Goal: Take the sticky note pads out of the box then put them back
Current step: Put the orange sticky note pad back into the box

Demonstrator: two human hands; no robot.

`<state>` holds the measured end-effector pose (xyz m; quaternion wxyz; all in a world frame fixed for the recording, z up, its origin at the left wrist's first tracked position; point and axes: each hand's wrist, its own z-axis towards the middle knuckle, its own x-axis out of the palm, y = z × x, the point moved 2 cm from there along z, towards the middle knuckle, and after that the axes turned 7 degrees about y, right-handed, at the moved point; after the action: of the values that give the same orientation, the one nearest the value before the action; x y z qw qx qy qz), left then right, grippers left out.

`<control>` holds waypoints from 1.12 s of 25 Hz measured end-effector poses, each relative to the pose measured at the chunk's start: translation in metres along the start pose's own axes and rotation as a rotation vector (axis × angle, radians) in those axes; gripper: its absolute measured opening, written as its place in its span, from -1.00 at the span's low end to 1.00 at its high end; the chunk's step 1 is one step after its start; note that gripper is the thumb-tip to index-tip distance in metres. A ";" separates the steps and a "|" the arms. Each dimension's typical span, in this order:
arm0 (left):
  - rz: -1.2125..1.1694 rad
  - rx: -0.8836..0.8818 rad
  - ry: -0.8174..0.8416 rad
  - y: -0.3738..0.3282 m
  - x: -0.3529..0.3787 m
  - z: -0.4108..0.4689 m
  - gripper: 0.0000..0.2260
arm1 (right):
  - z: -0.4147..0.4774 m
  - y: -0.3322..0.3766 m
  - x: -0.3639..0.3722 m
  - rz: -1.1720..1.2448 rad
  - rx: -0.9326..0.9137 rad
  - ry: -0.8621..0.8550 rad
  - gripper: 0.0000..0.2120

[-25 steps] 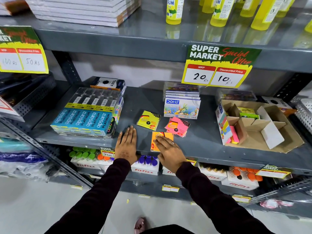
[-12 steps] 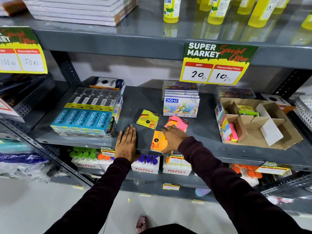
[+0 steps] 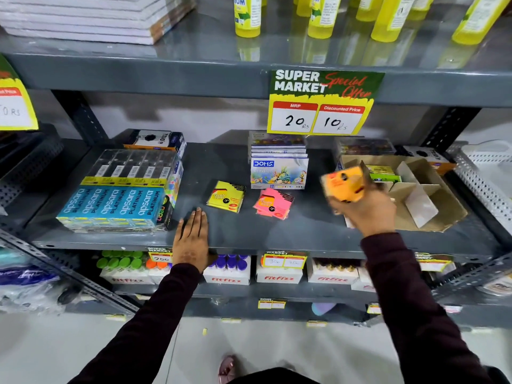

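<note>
Grey shop shelf [image 3: 249,234]: right hand [image 3: 365,209] gripping orange sticky pad [image 3: 343,184] beside cardboard box [image 3: 443,206]; left hand [image 3: 192,239] lying flat, fingers [image 3: 198,217] empty.

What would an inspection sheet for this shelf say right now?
Surface: grey metal shelf, middle tier.
Job's things: orange pad held up near the cardboard box; yellow pad and pink pad lie on the shelf; green pads in the box.
Clutter: pencil packs, pastel boxes.
Grippers: right hand grips the orange pad; left hand flat, empty.
Cables: nothing seen.
Surroundings: price sign, yellow bottles above.
</note>
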<state>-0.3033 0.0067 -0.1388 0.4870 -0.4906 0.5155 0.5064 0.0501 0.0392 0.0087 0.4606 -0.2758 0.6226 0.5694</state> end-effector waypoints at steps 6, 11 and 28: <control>-0.048 0.010 -0.010 -0.001 0.000 0.001 -0.02 | 0.046 -0.109 -0.020 0.160 0.369 -0.084 -0.25; -0.050 0.009 -0.005 0.000 -0.002 -0.001 0.00 | 0.067 -0.120 0.024 0.258 0.352 0.014 -0.42; -0.050 -0.006 0.007 0.000 -0.005 -0.002 0.01 | 0.022 0.026 0.073 0.188 -0.300 0.115 -0.55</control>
<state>-0.3034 0.0053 -0.1342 0.4963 -0.5066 0.5032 0.4938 0.0024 0.0787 -0.0430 0.3225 -0.3140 0.5790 0.6798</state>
